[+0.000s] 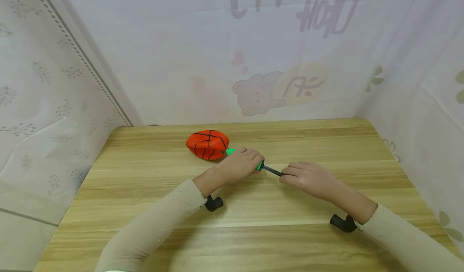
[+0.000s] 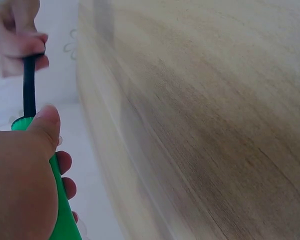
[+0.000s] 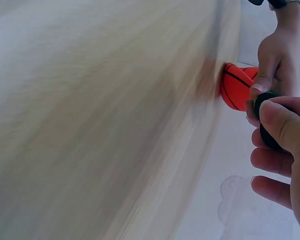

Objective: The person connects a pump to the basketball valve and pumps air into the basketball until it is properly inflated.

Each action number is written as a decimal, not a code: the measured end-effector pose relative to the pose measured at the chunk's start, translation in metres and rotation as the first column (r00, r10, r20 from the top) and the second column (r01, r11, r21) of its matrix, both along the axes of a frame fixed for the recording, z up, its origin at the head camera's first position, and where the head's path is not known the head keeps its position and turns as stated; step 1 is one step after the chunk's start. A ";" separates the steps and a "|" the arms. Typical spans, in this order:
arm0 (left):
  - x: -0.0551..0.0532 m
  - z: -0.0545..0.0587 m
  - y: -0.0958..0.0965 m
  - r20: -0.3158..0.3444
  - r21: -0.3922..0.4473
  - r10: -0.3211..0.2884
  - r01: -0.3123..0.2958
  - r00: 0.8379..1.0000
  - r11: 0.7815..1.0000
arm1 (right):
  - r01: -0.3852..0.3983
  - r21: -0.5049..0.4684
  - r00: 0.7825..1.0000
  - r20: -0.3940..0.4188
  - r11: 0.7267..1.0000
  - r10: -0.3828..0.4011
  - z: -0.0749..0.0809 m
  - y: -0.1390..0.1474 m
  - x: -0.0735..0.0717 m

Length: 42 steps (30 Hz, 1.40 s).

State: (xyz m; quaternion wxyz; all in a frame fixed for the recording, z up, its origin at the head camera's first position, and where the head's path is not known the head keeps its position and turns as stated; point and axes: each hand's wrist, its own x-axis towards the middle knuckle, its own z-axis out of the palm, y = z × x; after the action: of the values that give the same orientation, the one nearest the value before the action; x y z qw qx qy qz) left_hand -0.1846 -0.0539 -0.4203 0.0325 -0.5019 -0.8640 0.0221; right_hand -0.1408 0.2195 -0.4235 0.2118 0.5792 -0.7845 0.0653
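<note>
A red ball [image 1: 208, 144] with black basketball lines lies dented and slack toward the back of the wooden table. Right beside it is the end of a green hand pump [image 1: 230, 151], its barrel gripped by my left hand [image 1: 239, 165]. In the left wrist view, the thumb lies along the green barrel [image 2: 65, 217] and fingertips show on its far side. A black rod [image 1: 272, 170] extends from the barrel toward the right. My right hand [image 1: 308, 178] pinches the black handle [image 3: 270, 137] at the rod's outer end between thumb and fingers.
The wood-grain table [image 1: 253, 239] ends at a white printed cloth [image 1: 174, 54] behind, with more cloth at both sides. A black wrist fitting [image 1: 214, 204] sits under the left wrist, and another black fitting [image 1: 343, 223] under the right.
</note>
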 end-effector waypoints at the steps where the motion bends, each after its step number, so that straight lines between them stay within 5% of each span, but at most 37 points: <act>1: 0.000 0.000 0.000 -0.002 -0.004 0.002 -0.002 1.000 1.000 | 0.000 0.004 1.000 0.008 1.000 0.000 0.000 -0.003 -0.002; 12: 0.002 0.001 0.000 0.004 -0.039 0.008 -0.007 1.000 0.999 | 0.000 -0.028 1.000 0.007 1.000 0.000 -0.005 -0.032 -0.014; 32: 0.001 0.005 -0.008 -0.008 -0.008 0.004 -0.004 1.000 1.000 | 0.016 -0.061 0.995 -0.101 0.998 -0.023 -0.007 0.024 0.023; 42: 0.001 0.003 -0.008 -0.056 -0.011 -0.013 0.013 0.998 1.000 | -0.014 -0.033 0.998 -0.066 0.999 0.012 0.000 0.012 0.014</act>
State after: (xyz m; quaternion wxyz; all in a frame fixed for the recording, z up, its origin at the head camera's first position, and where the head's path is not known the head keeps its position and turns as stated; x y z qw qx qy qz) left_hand -0.1832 -0.0621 -0.4176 0.0541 -0.5068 -0.8594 0.0407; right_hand -0.1267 0.2318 -0.4233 0.2467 0.5825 -0.7721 0.0606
